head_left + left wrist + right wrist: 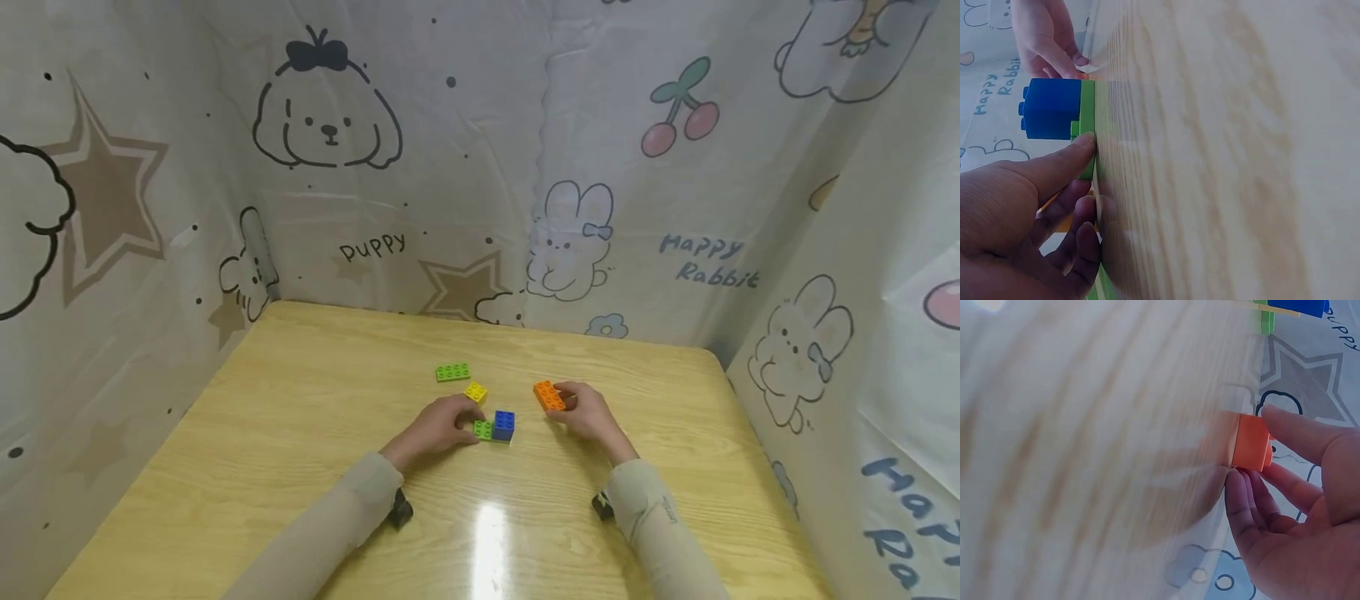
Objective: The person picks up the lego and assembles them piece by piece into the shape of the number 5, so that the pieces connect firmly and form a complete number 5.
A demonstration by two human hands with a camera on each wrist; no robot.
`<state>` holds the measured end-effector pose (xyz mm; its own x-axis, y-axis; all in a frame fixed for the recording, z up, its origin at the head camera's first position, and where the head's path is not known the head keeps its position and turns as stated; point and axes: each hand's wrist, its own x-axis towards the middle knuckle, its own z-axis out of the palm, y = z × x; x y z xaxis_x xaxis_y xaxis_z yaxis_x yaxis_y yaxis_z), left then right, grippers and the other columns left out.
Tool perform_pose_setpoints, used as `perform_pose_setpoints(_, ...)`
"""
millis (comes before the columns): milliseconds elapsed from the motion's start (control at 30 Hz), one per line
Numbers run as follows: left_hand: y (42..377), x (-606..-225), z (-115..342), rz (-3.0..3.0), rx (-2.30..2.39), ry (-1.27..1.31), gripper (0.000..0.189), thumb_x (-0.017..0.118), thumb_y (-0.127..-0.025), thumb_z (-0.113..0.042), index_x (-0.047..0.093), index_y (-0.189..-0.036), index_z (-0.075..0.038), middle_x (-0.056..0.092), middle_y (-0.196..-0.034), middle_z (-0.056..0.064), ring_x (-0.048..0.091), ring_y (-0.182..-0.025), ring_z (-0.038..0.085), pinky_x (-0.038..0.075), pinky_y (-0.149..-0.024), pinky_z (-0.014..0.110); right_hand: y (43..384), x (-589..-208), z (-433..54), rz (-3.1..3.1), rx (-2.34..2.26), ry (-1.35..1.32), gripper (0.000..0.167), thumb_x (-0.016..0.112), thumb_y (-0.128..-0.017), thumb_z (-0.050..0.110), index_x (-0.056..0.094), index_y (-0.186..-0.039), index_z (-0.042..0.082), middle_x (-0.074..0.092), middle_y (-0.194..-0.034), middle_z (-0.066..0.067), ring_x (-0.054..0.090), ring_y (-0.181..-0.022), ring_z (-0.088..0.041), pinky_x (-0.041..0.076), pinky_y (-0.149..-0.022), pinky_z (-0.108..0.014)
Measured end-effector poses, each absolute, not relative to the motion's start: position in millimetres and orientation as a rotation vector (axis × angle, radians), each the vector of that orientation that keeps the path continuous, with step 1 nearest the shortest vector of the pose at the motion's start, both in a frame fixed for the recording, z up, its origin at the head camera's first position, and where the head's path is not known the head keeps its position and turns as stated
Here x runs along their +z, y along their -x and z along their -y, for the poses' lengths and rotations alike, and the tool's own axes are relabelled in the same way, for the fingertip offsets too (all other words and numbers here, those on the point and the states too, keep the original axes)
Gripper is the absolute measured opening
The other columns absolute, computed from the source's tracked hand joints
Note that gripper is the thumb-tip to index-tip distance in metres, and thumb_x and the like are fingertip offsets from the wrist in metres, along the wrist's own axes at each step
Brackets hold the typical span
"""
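1. Pinching the orange block (550,397): right hand (591,417), thumb at the near end, fingers at the 3 o'clock side. Whether its underside meets the table (300,400), cannot tell.
2. Left hand (438,427) grips the 9 o'clock end of the green base block (482,430), thumb on the near side, fingertips opposite. Blue block (504,426) sits on the other end, at 3 o'clock, leaving green studs bare beside the fingers.
3. Key relation, by head view, 12 being away from the person: orange lies at about 2 o'clock from blue, a bare gap between. Orange's long axis runs 11 to 5; the green base's, 9 to 3. The two axes are not in line.
4. Nearer hand to orange: right, already on it. Left is the one at the base.
5. Yellow block (476,392) just beyond the left fingers, at 1 o'clock from that hand; far green block (453,372) at 12, farther out.
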<state>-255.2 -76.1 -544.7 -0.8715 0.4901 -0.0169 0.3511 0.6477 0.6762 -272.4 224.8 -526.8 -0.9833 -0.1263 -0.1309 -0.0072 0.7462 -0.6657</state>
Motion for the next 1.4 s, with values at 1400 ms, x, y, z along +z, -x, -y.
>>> perform_pose_setpoints(1400,255.1,-545.8,76.6,-2.674,1.036,-0.717,0.03,0.082,-0.09,-0.018,0.073,-0.118,-0.014,0.072,-0.117,0.001,0.061,-0.095,0.011,0.052,-0.087,0.034,270.2,-521.9,-229.1,-2.818,-1.187,0.115,0.042,0.073,-0.096,0.013,0.065,-0.136,0.001,0.068,-0.129,-0.021,0.066,-0.111,-0.032,0.056,-0.096,-0.048)
